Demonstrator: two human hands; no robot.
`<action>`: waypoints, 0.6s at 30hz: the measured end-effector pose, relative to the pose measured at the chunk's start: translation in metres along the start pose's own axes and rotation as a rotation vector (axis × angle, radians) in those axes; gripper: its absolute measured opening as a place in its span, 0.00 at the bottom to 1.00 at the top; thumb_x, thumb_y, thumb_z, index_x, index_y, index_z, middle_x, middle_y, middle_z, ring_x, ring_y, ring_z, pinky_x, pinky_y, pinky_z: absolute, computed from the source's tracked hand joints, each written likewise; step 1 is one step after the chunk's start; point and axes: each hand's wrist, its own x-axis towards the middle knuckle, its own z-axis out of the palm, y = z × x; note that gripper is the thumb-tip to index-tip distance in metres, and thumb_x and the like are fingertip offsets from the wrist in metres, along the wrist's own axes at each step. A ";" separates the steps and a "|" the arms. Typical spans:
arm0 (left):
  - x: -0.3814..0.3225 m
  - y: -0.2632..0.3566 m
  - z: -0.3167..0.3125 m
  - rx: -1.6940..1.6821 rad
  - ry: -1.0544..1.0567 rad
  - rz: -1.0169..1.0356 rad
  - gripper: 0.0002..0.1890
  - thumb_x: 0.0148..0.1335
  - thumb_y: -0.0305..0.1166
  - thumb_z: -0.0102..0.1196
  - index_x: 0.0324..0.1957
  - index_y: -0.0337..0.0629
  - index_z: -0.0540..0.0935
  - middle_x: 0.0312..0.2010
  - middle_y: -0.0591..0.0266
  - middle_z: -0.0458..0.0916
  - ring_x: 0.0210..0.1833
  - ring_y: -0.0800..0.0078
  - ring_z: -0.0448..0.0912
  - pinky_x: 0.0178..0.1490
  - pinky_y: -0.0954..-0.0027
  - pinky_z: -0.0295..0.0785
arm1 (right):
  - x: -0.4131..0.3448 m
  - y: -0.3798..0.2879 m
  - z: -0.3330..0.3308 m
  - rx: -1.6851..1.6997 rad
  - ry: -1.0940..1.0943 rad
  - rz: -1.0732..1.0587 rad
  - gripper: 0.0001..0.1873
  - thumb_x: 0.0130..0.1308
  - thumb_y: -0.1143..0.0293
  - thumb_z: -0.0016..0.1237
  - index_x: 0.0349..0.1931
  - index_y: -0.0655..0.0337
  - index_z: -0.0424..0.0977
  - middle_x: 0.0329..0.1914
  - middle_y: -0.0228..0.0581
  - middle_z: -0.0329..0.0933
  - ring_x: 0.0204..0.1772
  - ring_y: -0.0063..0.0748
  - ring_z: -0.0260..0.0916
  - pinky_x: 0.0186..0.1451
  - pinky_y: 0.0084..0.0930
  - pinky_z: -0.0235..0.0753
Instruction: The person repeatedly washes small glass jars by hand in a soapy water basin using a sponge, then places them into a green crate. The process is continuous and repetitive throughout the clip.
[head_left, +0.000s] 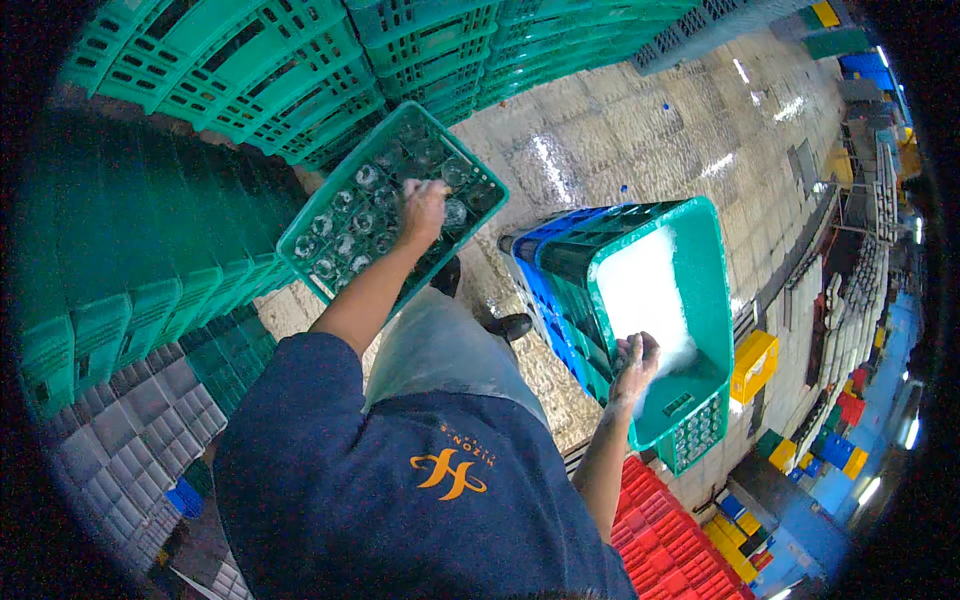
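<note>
Over a green plastic crate (337, 191) of clear glasses (367, 176), my left hand (424, 210) has its fingers curled down among the glasses on the crate's right half; what lies under the fingers is hard to see. My right hand (637, 358) is at the near left rim of a green plastic bin (694, 300). White powder or foam-like material (645, 285) fills the left part of that bin, and whitish residue coats my fingers and wrist. The right fingers are bent together; whether they pinch anything is unclear. The bin rests on stacked blue and dark green crates (551, 277).
Tall stacks of green crates (247, 67) stand ahead and to the left. The tiled floor (570, 135) looks wet. Red crates (667, 532) are near my right elbow, with a yellow crate (754, 367) beyond the bin. Grey racks (142, 442) lie at lower left.
</note>
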 end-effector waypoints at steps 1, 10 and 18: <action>-0.001 -0.006 0.004 0.034 -0.081 0.040 0.15 0.64 0.32 0.57 0.53 0.51 0.82 0.53 0.60 0.82 0.63 0.55 0.75 0.59 0.41 0.70 | 0.000 0.001 -0.002 0.013 0.021 0.031 0.20 0.74 0.65 0.54 0.57 0.71 0.70 0.45 0.45 0.78 0.40 0.37 0.82 0.43 0.31 0.82; 0.000 -0.041 0.036 0.144 -0.371 0.394 0.16 0.62 0.29 0.61 0.52 0.43 0.87 0.48 0.44 0.86 0.52 0.45 0.84 0.55 0.50 0.79 | 0.023 0.024 -0.007 -0.095 -0.022 0.053 0.15 0.73 0.63 0.52 0.48 0.68 0.76 0.36 0.45 0.81 0.34 0.32 0.81 0.40 0.33 0.82; 0.025 -0.099 0.010 0.124 -0.210 0.192 0.13 0.61 0.27 0.62 0.46 0.31 0.82 0.41 0.39 0.85 0.43 0.42 0.84 0.46 0.47 0.78 | 0.007 0.008 0.002 -0.335 0.051 -0.140 0.23 0.65 0.57 0.61 0.50 0.69 0.77 0.40 0.52 0.85 0.39 0.43 0.85 0.46 0.38 0.85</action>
